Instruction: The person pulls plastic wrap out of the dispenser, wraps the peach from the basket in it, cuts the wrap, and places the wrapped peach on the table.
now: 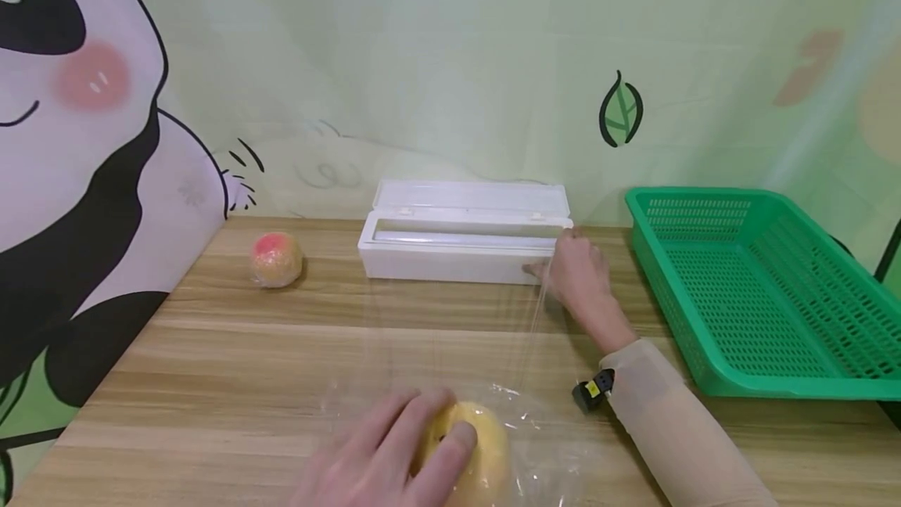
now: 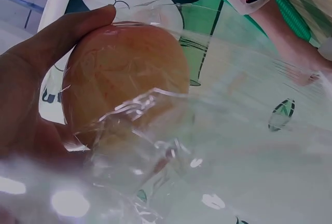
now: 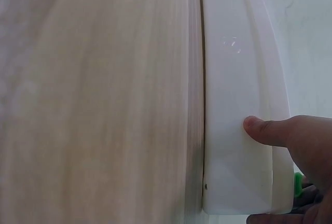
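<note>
My left hand [image 1: 387,452] grips a round yellow peach [image 1: 489,444] near the front of the table. In the left wrist view the peach [image 2: 129,63] shows a reddish blush, with crinkled cling film [image 2: 238,141] across its lower part. That clear film [image 1: 450,335] stretches back to a white cling film dispenser [image 1: 450,264], whose lid [image 1: 472,198] stands raised at the rear. At the dispenser's right end, my right hand [image 1: 580,268] holds the box. Its thumb [image 3: 264,130] presses the front face of the dispenser [image 3: 236,89], while the other fingers are partly hidden around the end.
Another peach [image 1: 277,259], pink on top and wrapped in film, sits on the wooden table [image 1: 211,382] at the back left. A green plastic basket [image 1: 711,366] stands on the right beside my right forearm. Behind the table hangs a printed backdrop [image 1: 479,84].
</note>
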Available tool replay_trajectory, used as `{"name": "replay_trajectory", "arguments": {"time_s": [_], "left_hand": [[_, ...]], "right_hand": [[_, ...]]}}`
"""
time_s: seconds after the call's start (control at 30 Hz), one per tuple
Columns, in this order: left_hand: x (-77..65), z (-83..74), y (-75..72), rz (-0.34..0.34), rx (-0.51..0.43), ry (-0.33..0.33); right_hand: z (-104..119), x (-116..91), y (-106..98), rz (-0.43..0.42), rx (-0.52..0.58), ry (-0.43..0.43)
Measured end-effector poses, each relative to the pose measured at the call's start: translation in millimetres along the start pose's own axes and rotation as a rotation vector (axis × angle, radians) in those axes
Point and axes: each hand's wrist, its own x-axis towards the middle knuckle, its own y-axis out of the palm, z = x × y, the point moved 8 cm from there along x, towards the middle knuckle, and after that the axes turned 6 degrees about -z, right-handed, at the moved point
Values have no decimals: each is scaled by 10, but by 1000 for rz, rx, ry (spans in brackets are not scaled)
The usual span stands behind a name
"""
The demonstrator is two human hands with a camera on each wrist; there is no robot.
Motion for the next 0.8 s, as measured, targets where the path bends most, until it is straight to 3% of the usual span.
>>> {"name": "replay_trajectory", "arguments": {"time_s": [0.23,0.47,0.6,0.8], "left_hand": [[-46,-22,142,53,-28,-9],[-72,-15,269,49,-15,-6],[-74,1,407,97,-49,21],[-82,33,669,222,-168,68]], "right_hand": [[-3,11,21,15,9,11],[-8,22,17,-3,-3,-2],[-13,29,27,0,-7,-3],[-16,30,22,6,13,3]]}}
